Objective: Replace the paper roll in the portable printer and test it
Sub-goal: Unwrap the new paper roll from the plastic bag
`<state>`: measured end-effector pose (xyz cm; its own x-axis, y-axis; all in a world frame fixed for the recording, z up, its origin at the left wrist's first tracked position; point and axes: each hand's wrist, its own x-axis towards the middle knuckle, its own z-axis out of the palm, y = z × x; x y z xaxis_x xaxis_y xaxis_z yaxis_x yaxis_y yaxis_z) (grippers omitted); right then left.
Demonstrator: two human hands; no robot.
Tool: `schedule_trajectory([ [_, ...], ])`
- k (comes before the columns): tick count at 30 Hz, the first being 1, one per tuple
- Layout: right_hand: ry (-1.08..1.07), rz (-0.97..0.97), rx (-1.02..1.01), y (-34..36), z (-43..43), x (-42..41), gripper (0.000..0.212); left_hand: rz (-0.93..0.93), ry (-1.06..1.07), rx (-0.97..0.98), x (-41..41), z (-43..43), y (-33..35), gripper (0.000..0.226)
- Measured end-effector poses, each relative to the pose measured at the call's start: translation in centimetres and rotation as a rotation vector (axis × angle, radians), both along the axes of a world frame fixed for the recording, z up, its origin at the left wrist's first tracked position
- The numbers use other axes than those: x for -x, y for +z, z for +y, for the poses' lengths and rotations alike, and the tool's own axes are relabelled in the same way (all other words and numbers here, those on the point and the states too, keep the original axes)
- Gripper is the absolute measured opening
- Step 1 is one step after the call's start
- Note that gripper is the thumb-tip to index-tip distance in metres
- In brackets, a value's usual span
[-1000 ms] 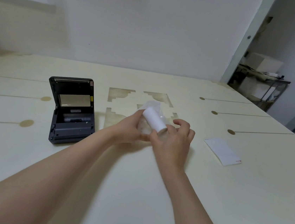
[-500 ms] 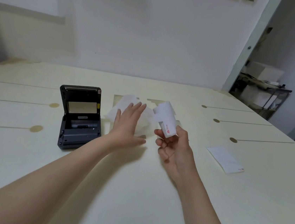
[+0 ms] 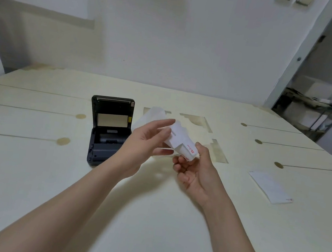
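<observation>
A white paper roll (image 3: 181, 143) with small red print near its lower end is held above the table in my right hand (image 3: 195, 170), gripped from below by thumb and fingers. My left hand (image 3: 148, 142) is right beside it, fingers spread, fingertips touching the roll's left edge. The dark grey portable printer (image 3: 107, 131) stands on the table to the left of my hands with its lid raised; its paper bay looks open and I see no roll in it.
A clear plastic wrapper (image 3: 151, 116) lies on the table behind my left hand. A white paper slip (image 3: 271, 187) with red marks lies at the right. The cream table (image 3: 150, 217) has dark cut-outs (image 3: 198, 122) behind my hands. Shelving (image 3: 311, 113) stands beyond a doorway at right.
The roll has come out of its clear wrapper, which my left hand laid down behind. My right hand lifted the roll, and my left hand has returned to touch it.
</observation>
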<state>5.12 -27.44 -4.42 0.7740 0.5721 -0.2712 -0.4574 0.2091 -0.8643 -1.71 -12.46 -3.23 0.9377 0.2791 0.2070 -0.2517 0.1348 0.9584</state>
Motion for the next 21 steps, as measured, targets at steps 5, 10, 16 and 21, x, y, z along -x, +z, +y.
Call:
schedule_trajectory([
  [5,-0.074,-0.149,0.108,-0.5,0.2,0.1,0.04,0.017,-0.055,0.106,0.0,0.1,-0.9,0.044],
  [10,-0.135,-0.241,0.161,-0.7,0.3,-0.1,0.04,0.014,-0.03,0.156,-0.5,0.2,-1.7,0.03],
  [16,-0.49,-0.66,0.603,-1.6,1.0,-0.3,0.042,0.024,0.053,0.021,-1.0,0.5,-2.5,0.032],
  [21,-0.562,-1.193,0.534,-2.6,1.5,0.1,0.023,0.045,0.12,-0.057,-1.5,0.6,-3.2,0.029],
])
